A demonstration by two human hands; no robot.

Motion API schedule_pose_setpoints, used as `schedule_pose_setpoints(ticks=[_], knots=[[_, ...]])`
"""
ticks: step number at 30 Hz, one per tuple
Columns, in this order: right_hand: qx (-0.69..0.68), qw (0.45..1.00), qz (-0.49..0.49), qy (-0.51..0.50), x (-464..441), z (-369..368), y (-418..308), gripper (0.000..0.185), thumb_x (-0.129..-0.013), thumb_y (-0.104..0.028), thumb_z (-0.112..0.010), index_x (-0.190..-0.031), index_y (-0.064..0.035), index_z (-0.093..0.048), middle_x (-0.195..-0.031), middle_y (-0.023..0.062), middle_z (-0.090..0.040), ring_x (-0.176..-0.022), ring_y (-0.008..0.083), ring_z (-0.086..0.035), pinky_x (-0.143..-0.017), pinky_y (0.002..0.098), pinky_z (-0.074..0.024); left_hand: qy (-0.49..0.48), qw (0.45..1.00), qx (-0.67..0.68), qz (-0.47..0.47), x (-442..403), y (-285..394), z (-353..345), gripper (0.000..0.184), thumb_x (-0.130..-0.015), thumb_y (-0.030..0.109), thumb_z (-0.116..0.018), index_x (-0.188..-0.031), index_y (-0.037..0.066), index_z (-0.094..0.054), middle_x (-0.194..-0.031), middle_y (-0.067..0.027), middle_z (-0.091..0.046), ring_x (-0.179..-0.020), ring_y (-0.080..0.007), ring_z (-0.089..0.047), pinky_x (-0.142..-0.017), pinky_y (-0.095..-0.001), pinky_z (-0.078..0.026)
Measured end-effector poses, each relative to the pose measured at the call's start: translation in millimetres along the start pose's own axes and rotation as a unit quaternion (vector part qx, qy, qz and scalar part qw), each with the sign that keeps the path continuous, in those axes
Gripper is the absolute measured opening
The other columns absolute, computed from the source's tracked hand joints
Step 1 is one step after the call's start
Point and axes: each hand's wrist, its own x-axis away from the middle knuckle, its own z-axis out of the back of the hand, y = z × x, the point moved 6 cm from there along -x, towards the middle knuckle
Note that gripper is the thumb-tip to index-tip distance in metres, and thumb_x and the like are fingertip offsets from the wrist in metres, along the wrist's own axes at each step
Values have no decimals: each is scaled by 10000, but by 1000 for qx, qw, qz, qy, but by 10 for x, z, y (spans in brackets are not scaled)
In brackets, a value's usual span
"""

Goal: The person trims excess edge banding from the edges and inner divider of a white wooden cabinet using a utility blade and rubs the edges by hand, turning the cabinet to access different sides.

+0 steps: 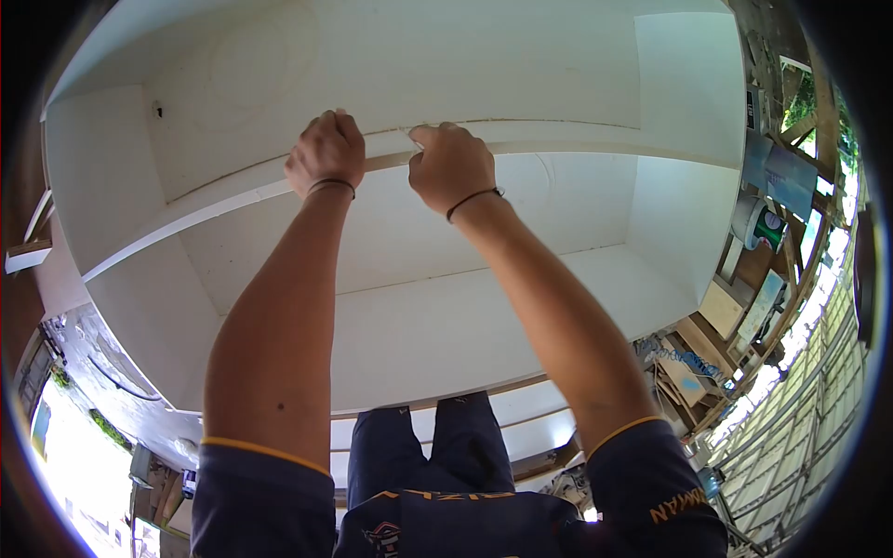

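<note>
My left hand [326, 155] is closed in a fist at the front edge of a white shelf board [233, 191], its fingertips turned away from view. Whatever it may hold is hidden. Just to the right, my right hand [453, 167] is curled at the same edge, thumb pressed toward the fingers. A small whitish piece shows between its thumb and index finger, too little of it to name. The shelf runs across the inside of a white cabinet [446, 321], with a compartment on each side of it. Dark bands circle both wrists.
Side panels [693, 84] close off the cabinet's ends. A small dark hole [158, 110] marks the upper left of the back panel. At right, outside the cabinet, stand a white bucket [747, 221] with a green label and wooden pieces [721, 310]. Metal grating [791, 423] lies farther right.
</note>
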Motion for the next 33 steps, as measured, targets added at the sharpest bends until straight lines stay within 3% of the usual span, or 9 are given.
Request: schedule_pose_setpoints(ticks=[2, 7, 11, 16, 19, 23, 27, 29, 33], knots=[[-13, 998, -1, 56, -150, 115, 331, 246, -753, -103, -544, -961, -80, -673, -1020, 145, -657, -969, 329, -608, -858, 422, -486, -71, 997, 20, -1, -33, -103, 31, 391, -922, 423, -368, -842, 143, -630, -912, -79, -669, -852, -318, -628, -725, -432, -507], [203, 958, -178, 92, 12, 1105, 2202, 368, -783, -116, -547, -1143, -101, -620, -1092, 156, -638, -1029, 303, -600, -884, 395, -479, 43, 998, -47, -6, -635, -1580, 379, 471, -917, 522, -379, -835, 142, -645, -846, -133, -666, -818, -344, -637, -693, -465, -504], [239, 955, -107, 142, 52, 713, 1661, 335, -795, -125, -551, -1121, -91, -616, -1004, 163, -634, -943, 334, -609, -828, 425, -489, 80, 995, -28, 59, -553, -1564, 541, 442, -923, 466, -370, -793, 124, -619, -831, -110, -659, -781, -345, -615, -645, -455, -477], [79, 987, 37, 134, 211, -482, -461, 261, -812, -60, -477, -1036, -29, -607, -901, 173, -605, -896, 322, -603, -729, 437, -517, 67, 996, -27, 53, -538, -1544, 535, 413, -929, 433, -365, -784, 121, -594, -835, -100, -656, -792, -339, -616, -666, -460, -479], [-38, 991, 66, -114, 292, -790, -1476, 298, -805, -58, -477, -1086, -51, -577, -971, 179, -583, -923, 331, -594, -749, 425, -517, 61, 997, -29, 41, -584, -1513, 517, 392, -938, 409, -356, -793, 122, -581, -841, -92, -657, -795, -333, -617, -671, -460, -481], [-25, 993, 7, 116, -70, -38, -251, 310, -797, -80, -495, -1076, -79, -630, -996, 163, -609, -906, 330, -594, -808, 438, -493, 35, 997, -37, 57, -570, -1516, 509, 383, -944, 396, -354, -796, 121, -575, -854, -76, -653, -798, -325, -614, -663, -459, -480], [211, 940, -264, -37, -124, 787, 1562, 384, -782, -96, -514, -1149, -116, -624, -1061, 160, -635, -965, 318, -616, -825, 420, -505, 27, 998, -24, 50, -556, -1503, 503, 360, -950, 374, -355, -798, 123, -563, -857, -60, -649, -782, -320, -610, -651, -457, -478], [201, 964, -173, 39, -70, 516, 1318, 343, -790, -96, -506, -1109, -98, -631, -1040, 164, -633, -948, 313, -617, -808, 417, -505, 18, 998, -25, 52, -572, -1513, 487, 353, -951, 373, -356, -803, 125, -559, -865, -58, -648, -781, -321, -610, -645, -457, -477], [61, 998, -17, -30, -2, -691, -815, 324, -811, -80, -472, -1104, -72, -611, -948, 174, -608, -947, 320, -588, -849, 449, -474, -5, 998, -26, 55, -555, -1534, 469, 344, -952, 377, -357, -817, 128, -552, -883, -61, -646, -786, -329, -609, -639, -465, -475]])
